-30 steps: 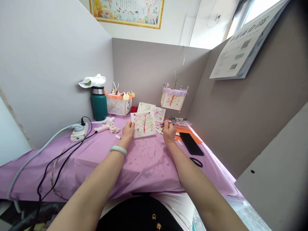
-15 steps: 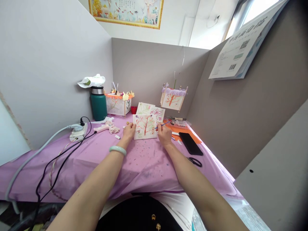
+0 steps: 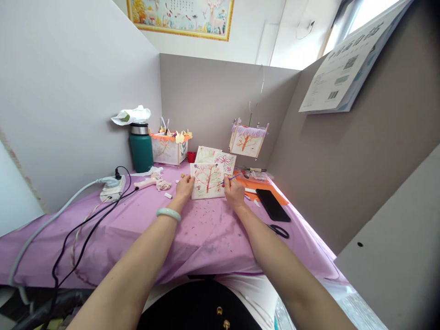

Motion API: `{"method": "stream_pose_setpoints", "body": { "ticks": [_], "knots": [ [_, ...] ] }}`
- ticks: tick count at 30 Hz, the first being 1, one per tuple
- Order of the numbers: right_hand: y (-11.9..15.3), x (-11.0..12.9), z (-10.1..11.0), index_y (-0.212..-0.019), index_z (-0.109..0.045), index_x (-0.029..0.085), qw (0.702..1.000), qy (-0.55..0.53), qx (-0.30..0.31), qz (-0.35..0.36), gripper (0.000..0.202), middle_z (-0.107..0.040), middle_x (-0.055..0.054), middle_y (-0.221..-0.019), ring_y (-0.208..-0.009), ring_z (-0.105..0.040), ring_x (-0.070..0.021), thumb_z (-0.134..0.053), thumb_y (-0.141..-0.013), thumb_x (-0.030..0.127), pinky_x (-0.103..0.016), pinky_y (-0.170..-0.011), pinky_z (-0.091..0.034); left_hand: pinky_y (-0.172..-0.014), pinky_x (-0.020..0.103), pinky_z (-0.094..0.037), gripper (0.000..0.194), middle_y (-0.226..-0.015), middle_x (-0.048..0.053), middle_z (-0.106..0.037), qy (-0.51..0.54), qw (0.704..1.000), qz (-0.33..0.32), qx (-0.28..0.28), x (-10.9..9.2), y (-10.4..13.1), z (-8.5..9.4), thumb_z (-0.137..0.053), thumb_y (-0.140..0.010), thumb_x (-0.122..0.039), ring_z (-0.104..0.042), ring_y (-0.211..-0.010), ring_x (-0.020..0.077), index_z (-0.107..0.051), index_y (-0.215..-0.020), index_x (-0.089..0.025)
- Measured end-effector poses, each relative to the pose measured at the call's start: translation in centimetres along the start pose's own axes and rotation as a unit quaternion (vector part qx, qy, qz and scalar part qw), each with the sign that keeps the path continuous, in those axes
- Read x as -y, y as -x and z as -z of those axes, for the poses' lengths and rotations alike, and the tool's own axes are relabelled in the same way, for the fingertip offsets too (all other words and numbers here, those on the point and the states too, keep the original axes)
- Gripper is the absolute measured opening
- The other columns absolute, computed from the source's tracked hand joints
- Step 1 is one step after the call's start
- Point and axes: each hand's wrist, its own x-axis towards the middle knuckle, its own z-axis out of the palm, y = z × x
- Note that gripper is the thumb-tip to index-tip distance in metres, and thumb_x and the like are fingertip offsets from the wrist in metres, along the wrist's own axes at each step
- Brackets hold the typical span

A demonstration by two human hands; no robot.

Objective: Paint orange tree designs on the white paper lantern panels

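A white card with a red tree drawing (image 3: 207, 181) is held up, tilted, at the middle of the table. My left hand (image 3: 185, 187) pinches its left edge. At the card's right edge, my right hand (image 3: 234, 191) is closed around a thin blue stick, perhaps a pen or brush (image 3: 236, 177), its tip pointing at the card. Whether the right fingers also grip the card, I cannot tell. Behind it stand two more drawn cards, one with a purple-red flower (image 3: 225, 160) and one with pale green lines (image 3: 207, 154).
A green flask (image 3: 141, 149) and a decorated box of sticks (image 3: 168, 149) stand at the back left. Nearer are a power strip (image 3: 112, 189) with cables and a pink glue gun (image 3: 146, 183). On the right lie a phone (image 3: 272, 205) and scissors (image 3: 280, 231); a paper lantern (image 3: 246, 143) hangs behind.
Almost nothing differs. Both hands keep their places at the card, and the view has shifted very slightly.
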Motion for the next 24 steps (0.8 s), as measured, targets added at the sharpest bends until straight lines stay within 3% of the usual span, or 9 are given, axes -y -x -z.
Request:
{"method": "stream_pose_setpoints", "body": {
  "ticks": [12, 24],
  "knots": [
    [0.2, 1.5, 0.2, -0.077, -0.058, 0.019, 0.996, -0.069, 0.059, 0.004, 0.034, -0.065, -0.001, -0.067, -0.064, -0.058, -0.0121, -0.032, -0.092, 0.034, -0.023, -0.061, -0.035, -0.059, 0.024, -0.036, 0.027, -0.072, 0.003, -0.060, 0.004, 1.000, 0.005, 0.003, -0.2, 0.1, 0.0, -0.038, -0.077, -0.034, -0.051, -0.067, 0.0153, -0.058, -0.074, -0.016],
    [-0.1, 0.1, 0.0, -0.078, -0.060, 0.017, 1.000, 0.007, -0.004, -0.006, 0.035, -0.064, -0.005, -0.070, -0.066, -0.057, -0.0148, -0.033, -0.091, 0.034, -0.024, -0.057, -0.034, -0.059, 0.025, -0.035, 0.027, -0.070, 0.002, -0.057, 0.012, 1.000, 0.007, 0.004, -0.2, 0.0, 0.0, -0.038, -0.076, -0.034, -0.050, -0.066, 0.0151, -0.058, -0.073, -0.017]
  ]
}}
